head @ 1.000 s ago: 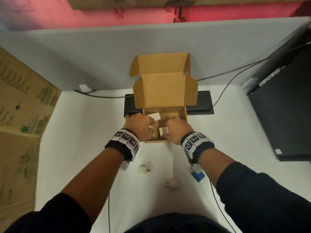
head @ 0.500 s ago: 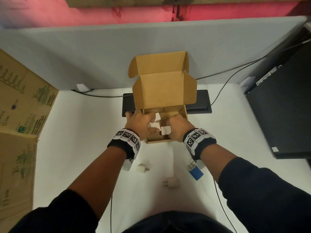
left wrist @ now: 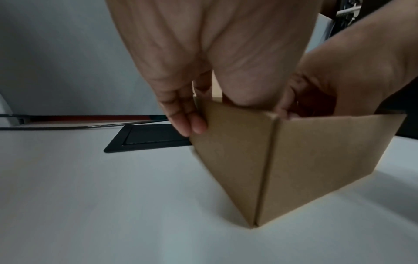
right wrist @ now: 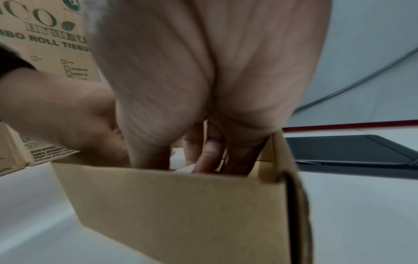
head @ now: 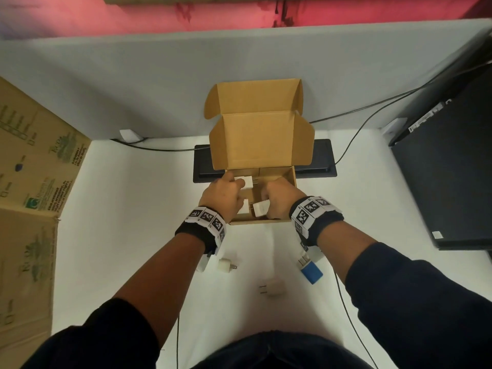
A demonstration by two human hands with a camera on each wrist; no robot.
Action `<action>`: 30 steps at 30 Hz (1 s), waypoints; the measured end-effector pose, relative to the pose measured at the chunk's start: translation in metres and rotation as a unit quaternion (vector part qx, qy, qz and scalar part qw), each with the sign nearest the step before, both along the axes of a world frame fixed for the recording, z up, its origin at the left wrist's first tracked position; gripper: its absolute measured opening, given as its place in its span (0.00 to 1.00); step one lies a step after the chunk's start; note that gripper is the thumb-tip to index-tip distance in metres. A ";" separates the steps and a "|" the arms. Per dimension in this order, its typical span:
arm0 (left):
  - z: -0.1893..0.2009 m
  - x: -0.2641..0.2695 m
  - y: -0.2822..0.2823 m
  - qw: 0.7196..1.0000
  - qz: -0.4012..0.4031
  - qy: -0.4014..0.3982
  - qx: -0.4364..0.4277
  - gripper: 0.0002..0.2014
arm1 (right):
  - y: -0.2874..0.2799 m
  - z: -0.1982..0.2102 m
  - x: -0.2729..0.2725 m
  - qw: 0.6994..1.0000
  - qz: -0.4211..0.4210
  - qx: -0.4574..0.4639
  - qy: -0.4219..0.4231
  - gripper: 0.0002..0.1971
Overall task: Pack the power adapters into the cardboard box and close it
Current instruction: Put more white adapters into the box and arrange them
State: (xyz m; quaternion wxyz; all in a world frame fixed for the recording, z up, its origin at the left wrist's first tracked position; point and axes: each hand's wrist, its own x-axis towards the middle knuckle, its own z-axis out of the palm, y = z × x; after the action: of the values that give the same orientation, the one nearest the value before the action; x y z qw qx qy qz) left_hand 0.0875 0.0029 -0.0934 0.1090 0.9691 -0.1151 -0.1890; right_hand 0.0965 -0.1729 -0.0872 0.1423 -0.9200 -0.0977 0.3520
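An open cardboard box stands in the middle of the table with its lid upright. My left hand straddles the box's left wall, fingers outside and thumb inside beside a white power adapter. My right hand reaches into the box and pinches another white adapter, also seen in the right wrist view. A third adapter lies inside near the front. Two more adapters lie on the table in front of the box.
A black flush panel sits in the table behind the box. A black computer case stands at the right and a large printed carton at the left. Cables run along the grey partition.
Both hands stay at the box. The adapter in my right hand has sunk slightly lower inside; the left hand has hardly moved.
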 end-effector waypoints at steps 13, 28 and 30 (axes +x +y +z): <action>0.003 0.003 -0.004 0.999 -0.006 0.039 -0.004 0.31 | -0.008 0.003 0.006 0.999 0.001 0.021 0.030 0.10; 0.000 0.002 -0.008 1.000 -0.013 0.016 0.021 0.11 | -0.003 0.004 0.012 0.998 0.032 0.035 0.033 0.10; 0.000 0.000 -0.008 1.000 -0.007 0.023 0.003 0.18 | 0.004 -0.001 0.007 0.997 0.011 0.071 0.014 0.12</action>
State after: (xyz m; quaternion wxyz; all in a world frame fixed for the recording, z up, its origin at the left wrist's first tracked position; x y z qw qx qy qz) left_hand 0.0873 -0.0053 -0.0929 0.1078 0.9640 -0.1188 -0.2120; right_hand 0.1039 -0.1692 -0.0880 0.2051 -0.9014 -0.1307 0.3583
